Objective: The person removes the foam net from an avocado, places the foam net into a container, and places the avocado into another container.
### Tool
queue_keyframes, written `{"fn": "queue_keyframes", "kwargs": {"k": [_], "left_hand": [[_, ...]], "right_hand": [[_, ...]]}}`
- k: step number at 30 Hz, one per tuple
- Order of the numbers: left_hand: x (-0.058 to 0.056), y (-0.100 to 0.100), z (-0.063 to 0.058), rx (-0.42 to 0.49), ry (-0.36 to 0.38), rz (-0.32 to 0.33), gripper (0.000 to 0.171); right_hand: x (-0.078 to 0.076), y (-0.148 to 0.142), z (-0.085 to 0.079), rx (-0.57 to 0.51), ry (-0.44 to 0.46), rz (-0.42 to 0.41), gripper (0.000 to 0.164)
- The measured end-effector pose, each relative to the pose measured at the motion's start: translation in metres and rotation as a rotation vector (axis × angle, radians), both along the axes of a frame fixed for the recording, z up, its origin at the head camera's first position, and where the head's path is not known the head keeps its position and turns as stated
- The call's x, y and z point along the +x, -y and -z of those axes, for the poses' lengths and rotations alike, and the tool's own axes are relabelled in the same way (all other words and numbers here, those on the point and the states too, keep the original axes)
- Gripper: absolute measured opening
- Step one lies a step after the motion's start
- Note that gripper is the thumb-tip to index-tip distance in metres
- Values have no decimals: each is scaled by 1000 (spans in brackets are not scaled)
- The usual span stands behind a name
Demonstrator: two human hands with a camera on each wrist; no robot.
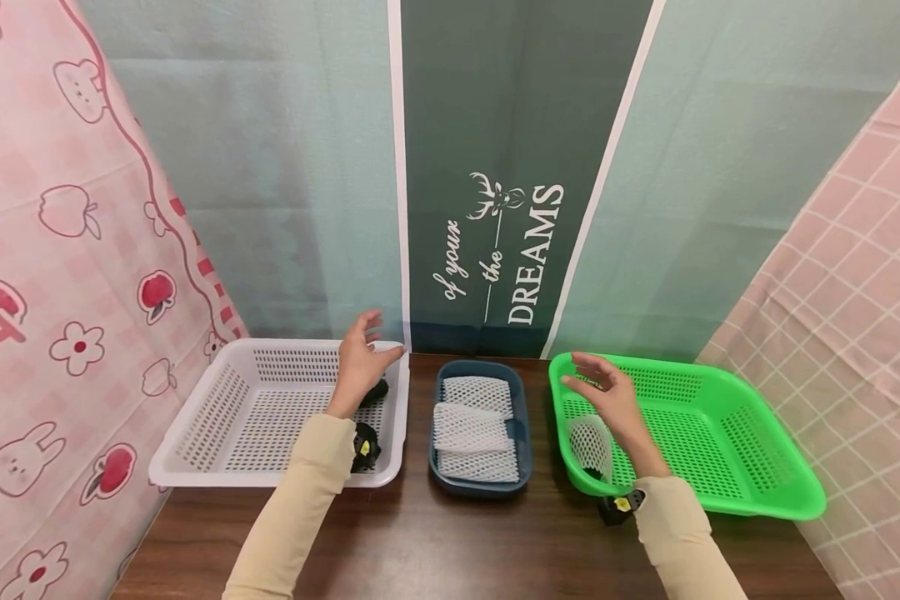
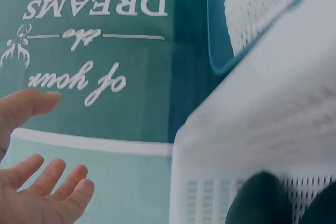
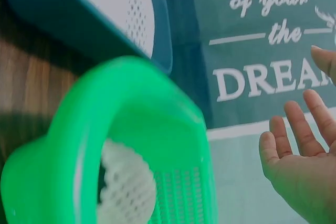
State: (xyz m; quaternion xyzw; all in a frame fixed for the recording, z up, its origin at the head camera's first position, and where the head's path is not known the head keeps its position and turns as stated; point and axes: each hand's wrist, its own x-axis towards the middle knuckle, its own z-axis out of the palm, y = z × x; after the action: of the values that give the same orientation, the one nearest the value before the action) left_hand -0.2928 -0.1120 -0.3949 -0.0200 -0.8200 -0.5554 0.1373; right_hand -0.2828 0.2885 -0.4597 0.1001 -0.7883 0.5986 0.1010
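My left hand (image 1: 360, 362) hovers above the right end of a white slotted basket (image 1: 168, 454), fingers spread and nothing in them. Beneath it lie dark, rounded, smooth things (image 2: 261, 200), their kind unclear; the head view shows one dark thing (image 1: 376, 392) partly hidden by the hand. Over the left end of a green slotted basket (image 1: 776, 492), my right hand (image 1: 611, 400) hangs with fingers apart, holding nothing. Below that hand, a white foam net sleeve (image 1: 590, 444) covers a dark thing inside the basket. Between the baskets, flattened white foam net sleeves (image 1: 474, 429) fill a dark blue tray (image 1: 522, 454).
All three containers stand on a brown wooden table (image 1: 450, 550). Behind them hangs a green cloth (image 1: 495, 108) with white lettering. Patterned pink cloths border the left and right sides. A black device with a yellow mark (image 1: 618, 506) sits at the right wrist.
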Motion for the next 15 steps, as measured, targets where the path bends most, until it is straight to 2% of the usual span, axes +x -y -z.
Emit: {"fn": "queue_keyframes", "kwargs": {"k": [2, 4, 9, 15], "left_hand": [[2, -6, 0, 33, -13, -1, 65], [4, -12, 1, 67, -24, 0, 64], [10, -27, 1, 112, -56, -5, 62], [17, -44, 2, 154, -101, 19, 63]], "right_hand": [[16, 6, -24, 51, 51, 46, 49], [24, 6, -35, 70, 85, 59, 50], [29, -4, -37, 123, 145, 69, 51], [28, -18, -36, 185, 169, 9, 54]]}}
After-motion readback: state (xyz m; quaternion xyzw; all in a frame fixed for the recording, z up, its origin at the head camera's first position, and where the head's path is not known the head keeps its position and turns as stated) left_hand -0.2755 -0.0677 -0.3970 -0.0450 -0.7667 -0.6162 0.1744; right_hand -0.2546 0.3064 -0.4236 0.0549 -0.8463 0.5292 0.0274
